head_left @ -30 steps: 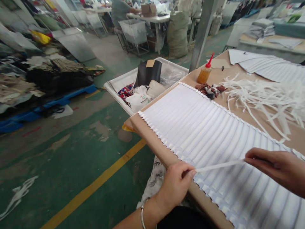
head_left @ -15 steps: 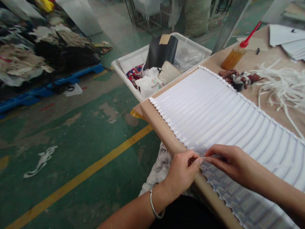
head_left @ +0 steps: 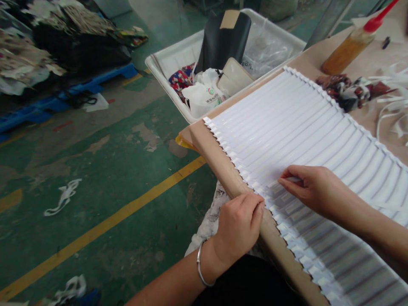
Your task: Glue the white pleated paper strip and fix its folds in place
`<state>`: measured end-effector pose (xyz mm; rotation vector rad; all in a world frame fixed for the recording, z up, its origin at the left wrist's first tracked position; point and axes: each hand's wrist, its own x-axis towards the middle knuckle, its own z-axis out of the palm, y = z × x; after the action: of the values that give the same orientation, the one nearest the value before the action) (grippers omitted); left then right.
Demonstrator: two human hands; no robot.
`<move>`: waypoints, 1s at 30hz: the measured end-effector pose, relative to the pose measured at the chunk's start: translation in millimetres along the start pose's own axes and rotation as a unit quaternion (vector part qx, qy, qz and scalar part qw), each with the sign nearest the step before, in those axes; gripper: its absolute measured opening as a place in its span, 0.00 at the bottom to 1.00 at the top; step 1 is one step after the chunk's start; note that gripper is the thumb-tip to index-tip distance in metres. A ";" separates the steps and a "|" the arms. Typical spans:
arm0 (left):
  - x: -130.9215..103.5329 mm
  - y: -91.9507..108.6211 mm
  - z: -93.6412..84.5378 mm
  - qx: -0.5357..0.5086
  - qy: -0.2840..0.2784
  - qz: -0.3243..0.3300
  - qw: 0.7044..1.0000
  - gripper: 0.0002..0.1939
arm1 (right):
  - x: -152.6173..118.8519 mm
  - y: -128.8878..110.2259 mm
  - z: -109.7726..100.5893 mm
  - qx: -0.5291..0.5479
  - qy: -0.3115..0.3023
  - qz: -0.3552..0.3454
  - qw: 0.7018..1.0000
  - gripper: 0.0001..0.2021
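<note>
On the brown-covered table lies a row of overlapping white strips point(head_left: 255, 131) with folded, jagged ends along both sides. My left hand point(head_left: 240, 225), a bangle on its wrist, is closed at the near table edge, its fingertips against the folded ends; what they pinch is hidden. Over the strips, my right hand point(head_left: 306, 187) is closed in a pinch, with a thin pale strip point(head_left: 273, 184) showing at its fingertips. The strips nearest me look greyer and are partly in shadow.
Behind the table stands a white bin point(head_left: 172, 51) holding bags and a black curved sheet point(head_left: 223, 40). A red-tipped bottle of amber liquid point(head_left: 347, 53) and crumpled brown-white scraps point(head_left: 353, 91) are at the far right. A blue pallet point(head_left: 105, 80) bears piled material on the left.
My hands have moved apart: the right went up over the strips, and the left shifted slightly towards the table edge. The view has shifted, with the bottle further right.
</note>
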<state>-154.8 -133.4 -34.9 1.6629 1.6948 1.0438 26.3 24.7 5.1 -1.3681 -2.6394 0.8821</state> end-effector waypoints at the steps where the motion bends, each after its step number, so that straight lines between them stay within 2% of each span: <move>1: 0.0 -1.3 0.7 0.041 0.004 0.030 0.999 0.11 | 0.8 -0.2 -0.2 -0.004 0.003 0.002 1.000 0.13; 4: 3.1 -3.0 2.4 0.156 0.004 0.096 0.983 0.13 | 2.5 -0.5 -0.4 -0.010 -0.002 0.005 1.000 0.13; 7: 8.7 -2.5 3.5 0.231 -0.001 0.136 0.963 0.15 | 3.8 -0.2 0.1 -0.019 -0.007 0.003 1.000 0.12; 12: 15.4 -1.1 4.9 0.302 -0.035 0.124 0.945 0.18 | 4.0 -0.5 4.5 -0.047 -0.007 0.005 0.999 0.11; 16: 16.3 -1.1 5.8 0.313 -0.031 0.124 0.941 0.18 | 4.2 3.2 2.7 -0.063 -0.007 0.013 0.998 0.12; 20: 15.7 -2.7 5.8 0.300 -0.028 0.131 0.944 0.18 | 11.0 26.0 -24.8 -0.051 -0.019 0.020 0.998 0.14; 26: 17.2 -4.0 7.0 0.299 0.002 0.133 0.945 0.17 | 34.9 93.9 -88.1 -0.082 0.029 0.076 0.993 0.13; 30: 20.6 -4.0 7.8 0.295 0.033 0.137 0.945 0.14 | 49.8 122.7 -104.2 -0.092 0.051 0.106 0.989 0.11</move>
<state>-152.6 -111.7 -39.6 2.3142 1.9894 0.7493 116.4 166.3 19.9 -1.7134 -2.5867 0.5758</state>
